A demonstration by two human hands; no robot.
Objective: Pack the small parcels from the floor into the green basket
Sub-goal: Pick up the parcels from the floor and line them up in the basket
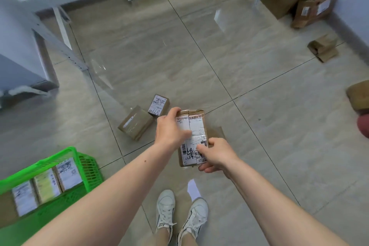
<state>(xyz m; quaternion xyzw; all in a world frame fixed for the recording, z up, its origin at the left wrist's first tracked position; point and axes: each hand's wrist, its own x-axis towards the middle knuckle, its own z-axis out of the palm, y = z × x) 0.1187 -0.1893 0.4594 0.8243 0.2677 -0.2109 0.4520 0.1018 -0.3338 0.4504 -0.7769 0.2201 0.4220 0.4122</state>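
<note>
Gripping one brown parcel [194, 136] between them, the left hand [169, 130] clasps its far left edge while the right hand [216, 154] clutches its near right corner, above the tiled floor [249, 106]. Two more small parcels [135, 122] [158, 105] lie on the floor just beyond. The green basket [87, 164] sits at lower left, labelled parcels packed inside.

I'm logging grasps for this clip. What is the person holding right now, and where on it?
A brown parcel with white labels, held in both hands: the left hand grips its far left corner and edge, the right hand its near right corner.
</note>
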